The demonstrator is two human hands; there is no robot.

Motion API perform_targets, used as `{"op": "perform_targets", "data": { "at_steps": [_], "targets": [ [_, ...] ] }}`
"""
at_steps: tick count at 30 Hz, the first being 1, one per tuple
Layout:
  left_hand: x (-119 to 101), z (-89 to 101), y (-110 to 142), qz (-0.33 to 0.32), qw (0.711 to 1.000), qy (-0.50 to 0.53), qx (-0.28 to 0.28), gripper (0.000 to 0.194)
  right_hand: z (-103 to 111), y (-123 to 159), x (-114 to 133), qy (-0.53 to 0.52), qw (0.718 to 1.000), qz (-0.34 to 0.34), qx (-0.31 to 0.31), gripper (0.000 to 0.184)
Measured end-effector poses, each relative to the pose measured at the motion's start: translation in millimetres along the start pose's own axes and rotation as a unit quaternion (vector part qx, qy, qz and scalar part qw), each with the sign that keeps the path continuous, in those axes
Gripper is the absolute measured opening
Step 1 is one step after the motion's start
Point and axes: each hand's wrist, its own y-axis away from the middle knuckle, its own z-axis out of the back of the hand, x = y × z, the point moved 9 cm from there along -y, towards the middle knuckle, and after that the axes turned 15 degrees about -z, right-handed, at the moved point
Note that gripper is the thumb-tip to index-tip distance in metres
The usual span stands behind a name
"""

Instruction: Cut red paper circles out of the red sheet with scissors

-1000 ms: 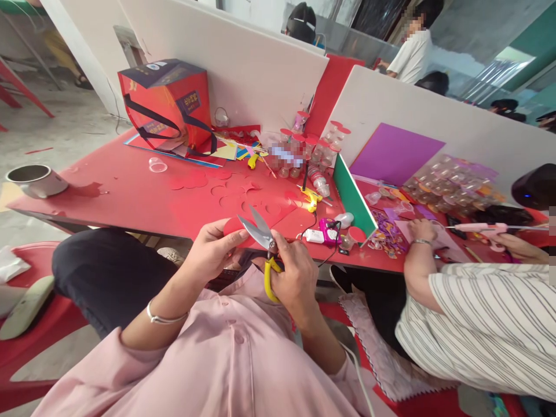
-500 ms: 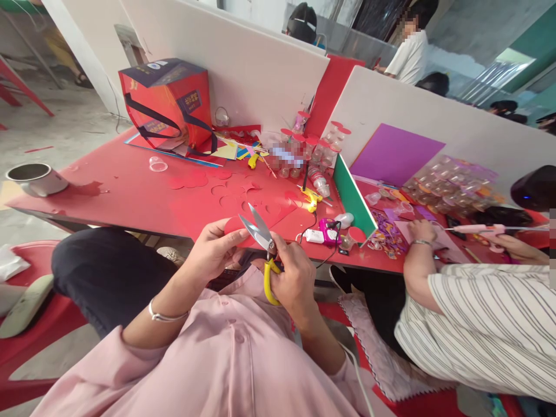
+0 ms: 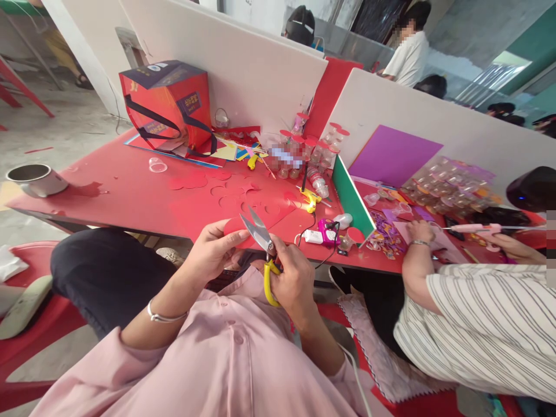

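Observation:
My right hand [image 3: 293, 275] is closed around the yellow handles of a pair of scissors [image 3: 260, 231], whose blades are parted and point up and to the left. Between the thumb and fingers of my left hand [image 3: 217, 252] is a piece of red paper [image 3: 235, 225]. Its edge lies at the scissor blades; my fingers hide part of it. On the red table [image 3: 117, 200] beyond my hands lie several red paper cutouts [image 3: 223, 188], some with curved edges.
A yellow glue gun [image 3: 310, 200] stands near a green divider [image 3: 354, 200]. Clear cups with red tops [image 3: 321, 153] cluster behind it. A red bag [image 3: 167, 110] and a mug [image 3: 37, 179] are to the left. At right, a co-worker's hand [image 3: 499, 240] holds a pink glue gun [image 3: 473, 229].
The scissor blades have come slightly closer together. Both hands stay in nearly the same place, and the view shifts a little.

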Motion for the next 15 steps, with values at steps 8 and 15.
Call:
{"op": "perform_targets", "data": {
  "at_steps": [8,15],
  "targets": [
    [2.6,-0.2,-0.4,-0.004,1.0,-0.008,0.012,0.046,-7.4,1.7,-12.7,-0.029,0.999,-0.04,0.022,0.043],
    [1.5,-5.3,0.3,-0.002,0.999,-0.006,0.031,0.042,-30.5,-3.5,-41.7,-0.305,0.917,-0.234,0.107,0.042]
  ]
}}
